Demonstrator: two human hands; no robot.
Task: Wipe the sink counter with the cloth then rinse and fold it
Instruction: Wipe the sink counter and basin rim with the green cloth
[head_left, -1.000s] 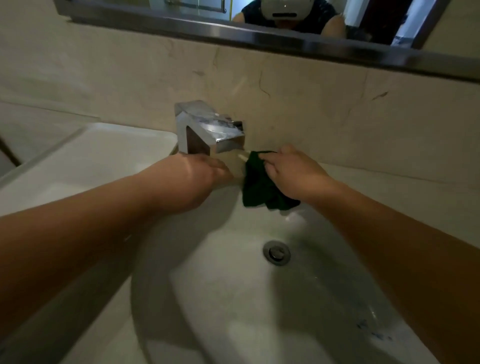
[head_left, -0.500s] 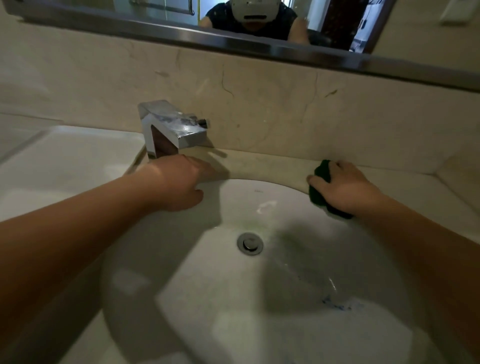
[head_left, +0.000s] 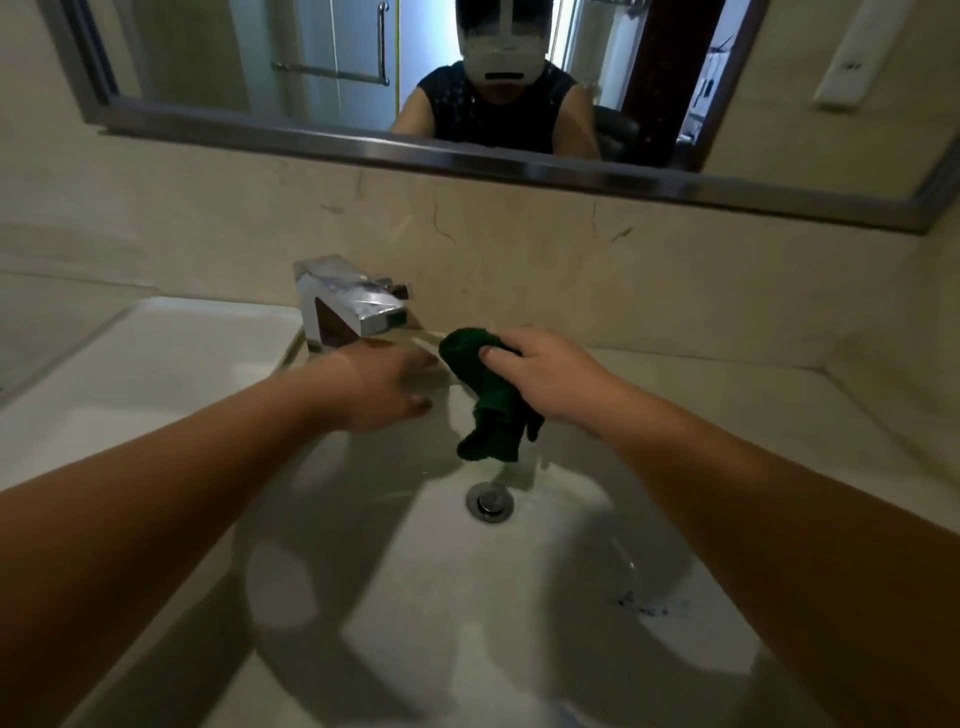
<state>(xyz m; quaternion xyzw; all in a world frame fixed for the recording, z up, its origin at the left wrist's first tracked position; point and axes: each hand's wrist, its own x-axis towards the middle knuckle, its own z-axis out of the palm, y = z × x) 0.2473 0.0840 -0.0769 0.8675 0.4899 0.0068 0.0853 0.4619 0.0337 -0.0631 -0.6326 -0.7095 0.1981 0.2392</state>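
Spanning most of the frame, the white oval sink (head_left: 519, 623) sits in a beige stone counter (head_left: 727, 395), w/ a matching stone backsplash (head_left: 519, 249) behind and a metal-framed mirror (head_left: 467, 156) above that. Mirror reflects a person in a dark sleeveless top w/ a white headset. A second white basin or tray (head_left: 156, 353) sits at far left, beside the sink.

Both bare forearms reach in from the bottom corners. Chrome square faucet (head_left: 348, 306) stands at the sink's back-left rim, spout pointing right.

Left hand (head_left: 384, 389) hovers palm down just below the faucet spout, over the sink's back edge; fingers loosely curled, gripping nothing visible. Can't tell if it touches the rim.

Right hand (head_left: 545, 379) is closed around the dark green cloth (head_left: 483, 400), thumb pressed on the bunched top. Cloth is just right of the spout, over the back of the bowl; its lower end hangs free above the drain (head_left: 490, 501), apart from it.

Thin water stream visible under the cloth, near the drain. Small blue marks (head_left: 644, 607) on the bowl's right wall.
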